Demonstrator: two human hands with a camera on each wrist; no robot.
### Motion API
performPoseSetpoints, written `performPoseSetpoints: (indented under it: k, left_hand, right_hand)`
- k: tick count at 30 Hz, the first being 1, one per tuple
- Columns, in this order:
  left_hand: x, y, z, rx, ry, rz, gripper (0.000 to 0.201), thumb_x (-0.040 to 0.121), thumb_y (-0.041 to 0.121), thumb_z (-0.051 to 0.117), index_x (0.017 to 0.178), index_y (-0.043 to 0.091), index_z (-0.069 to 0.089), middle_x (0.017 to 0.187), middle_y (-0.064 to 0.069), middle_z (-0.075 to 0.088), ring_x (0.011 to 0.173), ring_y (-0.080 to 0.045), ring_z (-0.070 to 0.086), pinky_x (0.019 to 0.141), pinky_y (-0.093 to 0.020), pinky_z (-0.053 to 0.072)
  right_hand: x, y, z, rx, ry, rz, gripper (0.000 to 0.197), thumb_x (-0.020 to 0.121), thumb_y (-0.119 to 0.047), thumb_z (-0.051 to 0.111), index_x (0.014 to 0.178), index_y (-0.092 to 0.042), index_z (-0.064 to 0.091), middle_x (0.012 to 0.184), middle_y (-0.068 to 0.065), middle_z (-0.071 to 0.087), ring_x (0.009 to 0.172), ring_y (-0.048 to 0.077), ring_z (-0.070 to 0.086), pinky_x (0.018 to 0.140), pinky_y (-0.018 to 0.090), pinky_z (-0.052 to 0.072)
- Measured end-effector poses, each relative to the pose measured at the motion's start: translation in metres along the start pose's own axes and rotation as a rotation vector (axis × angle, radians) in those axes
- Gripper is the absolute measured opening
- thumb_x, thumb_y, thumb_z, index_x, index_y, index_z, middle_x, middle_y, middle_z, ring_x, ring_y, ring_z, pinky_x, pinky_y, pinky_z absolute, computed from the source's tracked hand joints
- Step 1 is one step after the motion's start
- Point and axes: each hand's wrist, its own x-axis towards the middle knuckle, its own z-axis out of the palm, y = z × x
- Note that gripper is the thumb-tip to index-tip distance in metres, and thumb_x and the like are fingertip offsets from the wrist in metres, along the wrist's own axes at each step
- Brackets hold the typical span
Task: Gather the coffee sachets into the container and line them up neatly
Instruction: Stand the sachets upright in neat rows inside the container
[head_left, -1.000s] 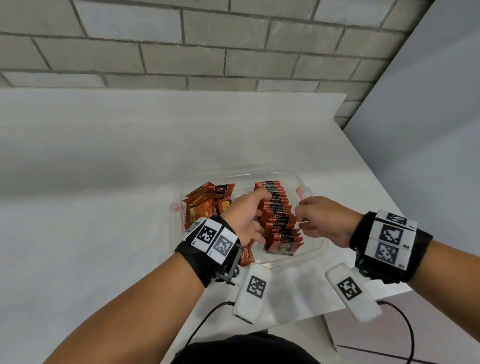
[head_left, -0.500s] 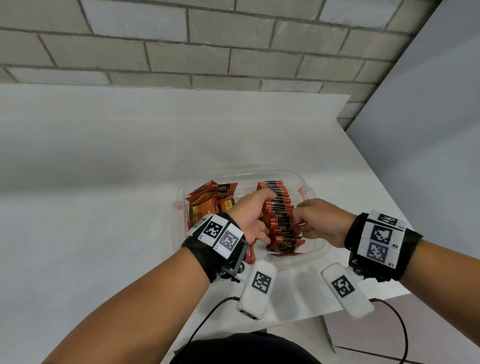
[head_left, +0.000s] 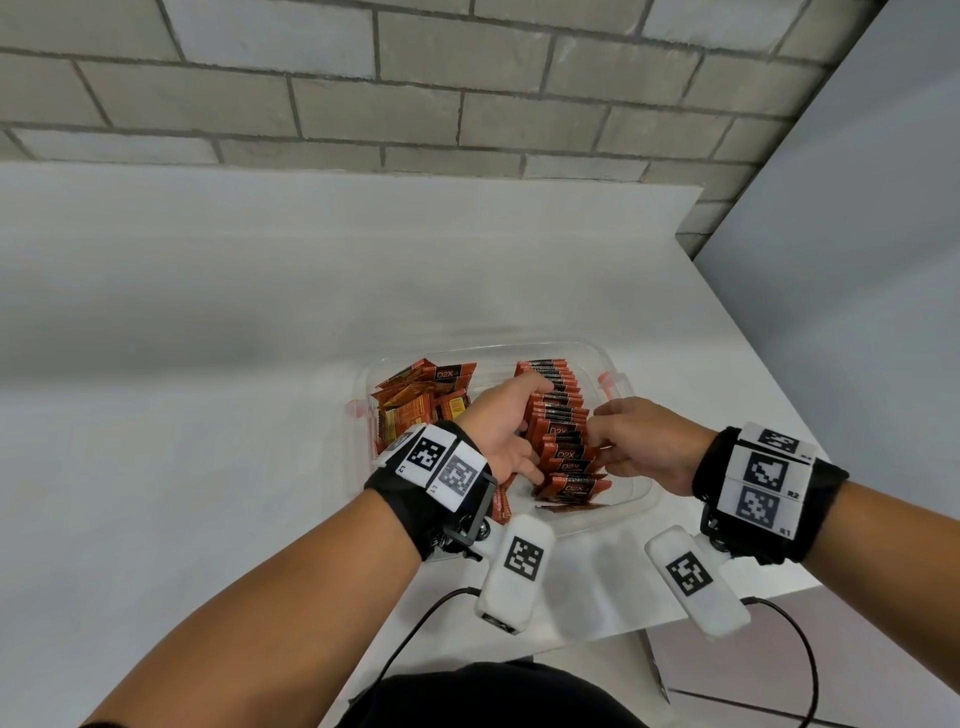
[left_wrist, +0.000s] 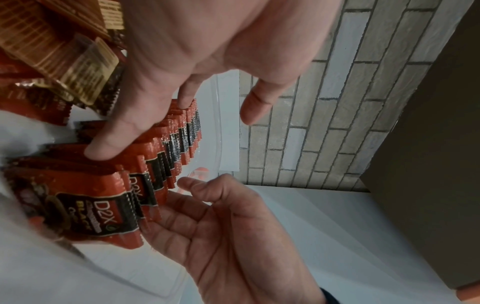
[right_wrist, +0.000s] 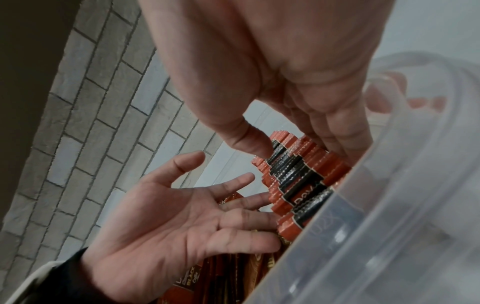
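Head view: a row of red and black coffee sachets (head_left: 563, 431) stands on edge in the right part of a clear plastic container (head_left: 605, 358). The row runs from the near side to the far side. The packs lean on each other like fallen dominoes. In the left part of the same container lies a loose pile of sachets (head_left: 415, 402), all mixed up.

The left hand (head_left: 501, 423) is on the left side of the row. Its fingers (left_wrist: 103, 148) are straight and press flat on the sachet edges. The thumb sticks out and touches nothing. The right hand (head_left: 641, 441) is on the right side of the row. Its fingers (right_wrist: 335, 142) are stretched out too and push on the other ends of the packs. The right thumb tip rests on top of the row. So the row sits squeezed between the two flat hands, and no hand is closed around a pack.

The container sits on a white desk (head_left: 208, 364), near its right corner. Each wrist wears a black band with square black-and-white tags. Behind the desk is a grey brick wall (head_left: 415, 88).
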Motion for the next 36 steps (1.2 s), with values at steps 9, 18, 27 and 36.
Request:
performPoseSetpoints:
  k: [9, 18, 27, 36]
  left_hand:
    - [-0.067, 0.036, -0.051, 0.000, 0.072, 0.310, 0.054, 0.080, 0.032, 0.062, 0.128, 0.011, 0.049, 0.126, -0.016, 0.053, 0.107, -0.039, 0.058, 0.078, -0.047, 0.055]
    - [-0.092, 0.016, -0.134, 0.159, 0.525, 0.354, 0.015, 0.090, 0.030, 0.060, 0.100, 0.019, 0.061, 0.099, -0.008, 0.061, 0.068, -0.019, 0.058, 0.049, -0.026, 0.044]
    - [-0.081, -0.009, -0.135, 0.171, 0.445, 0.319, 0.029, 0.085, 0.007, 0.067, 0.109, 0.019, 0.056, 0.094, -0.011, 0.067, 0.064, -0.019, 0.065, 0.054, -0.030, 0.053]
    - [-0.077, -0.013, -0.139, 0.148, 0.429, 0.356, 0.031, 0.086, 0.009, 0.068, 0.112, 0.019, 0.056, 0.092, -0.010, 0.068, 0.064, -0.019, 0.066, 0.055, -0.032, 0.054]
  right_hand:
    - [-0.028, -0.022, -0.008, -0.244, 0.167, -0.211, 0.059, 0.088, -0.023, 0.060, 0.142, -0.019, 0.036, 0.137, 0.001, 0.047, 0.116, 0.019, 0.050, 0.085, 0.033, 0.049]
    - [-0.017, -0.058, 0.060, -0.745, 0.018, -0.354, 0.047, 0.089, -0.033, 0.060, 0.130, -0.014, 0.050, 0.126, 0.003, 0.055, 0.110, 0.017, 0.053, 0.095, 0.030, 0.045]
    - [-0.001, -0.072, 0.093, -0.669, -0.069, -0.206, 0.043, 0.087, -0.026, 0.062, 0.118, 0.004, 0.058, 0.081, 0.011, 0.058, 0.072, 0.022, 0.055, 0.065, 0.030, 0.044]
    - [-0.001, -0.072, 0.113, -0.505, -0.167, -0.208, 0.030, 0.087, -0.021, 0.067, 0.111, -0.011, 0.052, 0.090, 0.005, 0.053, 0.070, 0.016, 0.056, 0.058, 0.025, 0.056]
